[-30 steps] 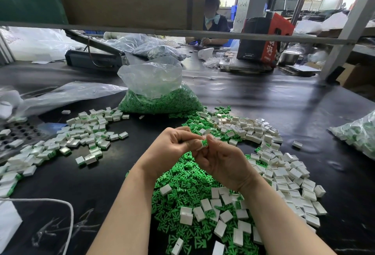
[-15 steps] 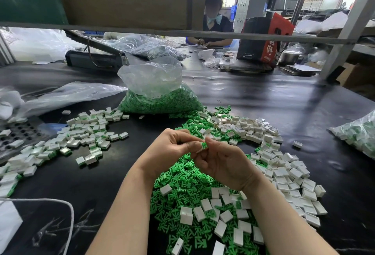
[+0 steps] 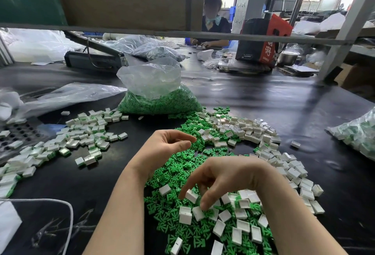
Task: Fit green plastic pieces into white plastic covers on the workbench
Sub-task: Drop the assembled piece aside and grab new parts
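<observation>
White cover (image 3: 191, 195) pinched by right hand (image 3: 227, 175) over green pieces (image 3: 176, 170); left hand (image 3: 164, 149) loosely curled, empty.

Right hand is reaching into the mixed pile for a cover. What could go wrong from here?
1. The right hand's fingers may nudge a neighbouring white cover instead of gripping one cleanly.
2. Empty covers could drift toward the finished pile on the left and get mistaken for done pieces.
</observation>
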Tool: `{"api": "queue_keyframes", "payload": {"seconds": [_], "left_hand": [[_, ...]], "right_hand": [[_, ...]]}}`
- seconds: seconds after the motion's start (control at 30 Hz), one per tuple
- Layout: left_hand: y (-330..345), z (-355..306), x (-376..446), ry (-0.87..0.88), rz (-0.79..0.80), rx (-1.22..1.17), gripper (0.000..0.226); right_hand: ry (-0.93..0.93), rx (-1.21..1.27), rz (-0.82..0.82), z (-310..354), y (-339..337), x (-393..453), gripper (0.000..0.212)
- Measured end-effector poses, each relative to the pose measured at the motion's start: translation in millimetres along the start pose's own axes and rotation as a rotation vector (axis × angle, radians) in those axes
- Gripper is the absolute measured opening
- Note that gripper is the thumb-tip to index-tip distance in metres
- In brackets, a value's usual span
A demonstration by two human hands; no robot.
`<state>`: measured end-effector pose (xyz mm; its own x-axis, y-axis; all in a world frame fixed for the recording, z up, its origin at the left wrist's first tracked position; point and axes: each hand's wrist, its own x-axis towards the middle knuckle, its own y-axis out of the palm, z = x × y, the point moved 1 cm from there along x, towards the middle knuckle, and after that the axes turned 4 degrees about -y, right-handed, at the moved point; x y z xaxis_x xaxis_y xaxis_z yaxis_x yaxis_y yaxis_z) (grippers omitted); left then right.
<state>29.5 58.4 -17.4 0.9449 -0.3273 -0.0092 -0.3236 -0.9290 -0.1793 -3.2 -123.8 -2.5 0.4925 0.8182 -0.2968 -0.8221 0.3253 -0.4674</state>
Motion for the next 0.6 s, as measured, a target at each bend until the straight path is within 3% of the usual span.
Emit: {"api": "queue_keyframes", "payload": {"seconds": [0.07,0.17,0.27,0.33,0.4,0.47,0.6], "left_hand": [[0,0,0,0.0,-0.008,0.013,0.017],[0,1,1,0.003,-0.024,0.027,0.018],[0,2,2,0.001,-0.035,0.032,0.016],[0,3,2,-0.003,-0.046,0.049,0.016],[-1,5,4,-0.006,-0.063,0.076,0.016],[-1,7,5,-0.014,-0.076,0.117,0.016],[2,9,6,-0.026,-0.075,0.171,0.016]], "right_hand": [[0.036,-0.048,-0.031,1,0,-1,0.043],[0.037,-0.014,-0.229,0,-4,-7,0.032],[0.117,-0.036,-0.641,-11,-10,-10,0.013],[0.355,-0.275,-0.866,-23,-16,-11,0.016],[0.693,-0.563,-0.886,-35,-17,-15,0.035],[0.912,-0.561,-0.813,-42,-19,-18,0.051],[1.046,-0.481,-0.769,-46,-19,-18,0.047]]}}
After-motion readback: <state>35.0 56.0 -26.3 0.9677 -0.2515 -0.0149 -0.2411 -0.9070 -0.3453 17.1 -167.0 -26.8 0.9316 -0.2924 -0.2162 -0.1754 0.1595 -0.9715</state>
